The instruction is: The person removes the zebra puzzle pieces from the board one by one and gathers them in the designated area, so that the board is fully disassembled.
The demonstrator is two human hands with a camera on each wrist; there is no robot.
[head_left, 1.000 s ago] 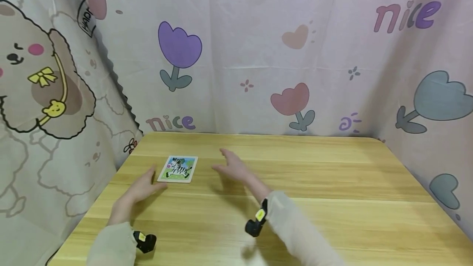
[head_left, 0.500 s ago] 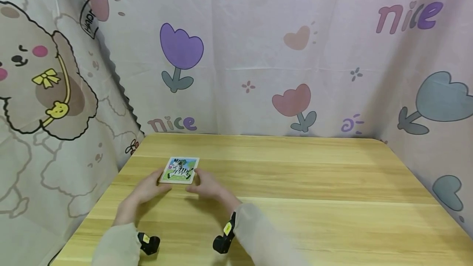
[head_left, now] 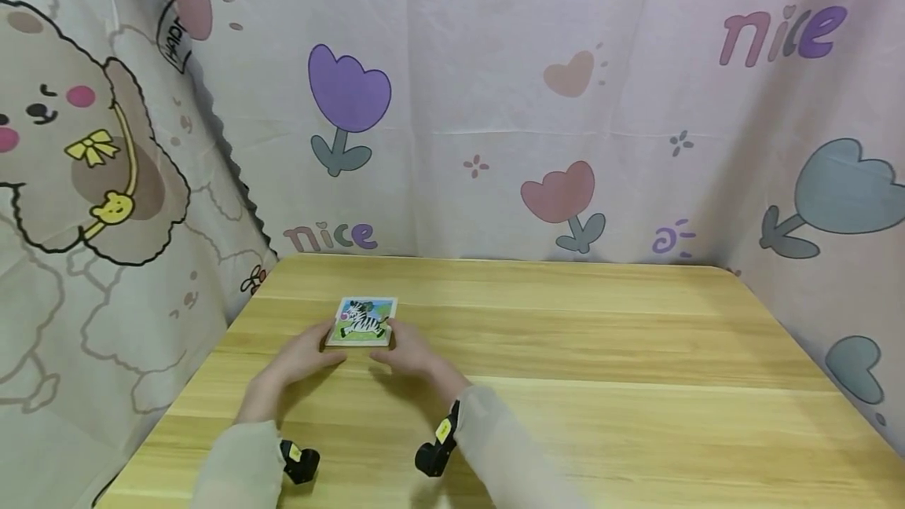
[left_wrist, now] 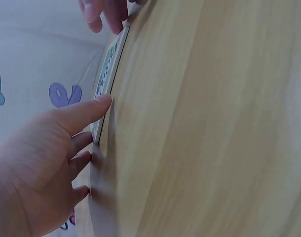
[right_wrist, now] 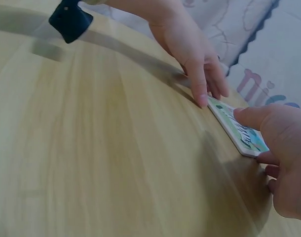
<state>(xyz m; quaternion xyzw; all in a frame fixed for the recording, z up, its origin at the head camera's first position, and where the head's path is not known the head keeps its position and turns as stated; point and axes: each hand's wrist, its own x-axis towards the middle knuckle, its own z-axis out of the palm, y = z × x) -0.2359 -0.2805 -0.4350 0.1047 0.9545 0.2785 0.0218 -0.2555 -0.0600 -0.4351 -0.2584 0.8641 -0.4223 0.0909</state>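
Note:
A thin, square zebra picture board (head_left: 362,322) with a pale border is near the far left of the wooden table. It is flat, at or just above the tabletop. My left hand (head_left: 302,356) holds its left side, thumb by the near edge and fingers at the side. On the opposite side, my right hand (head_left: 410,350) grips the right edge. The left wrist view shows the left hand (left_wrist: 47,158) with its thumb against the board's edge (left_wrist: 111,71). In the right wrist view, the right thumb overlaps the board's face (right_wrist: 239,126), and several right fingers are partly hidden.
The wooden table (head_left: 601,383) extends to the right and toward me. A printed cloth (head_left: 459,100) hangs behind it and along both sides. Black wrist cameras (head_left: 300,462) are strapped over the pale sleeves (head_left: 240,466).
My right hand has come in from the right and taken the board's right edge. Held between both hands, the board has then shifted a little to the right.

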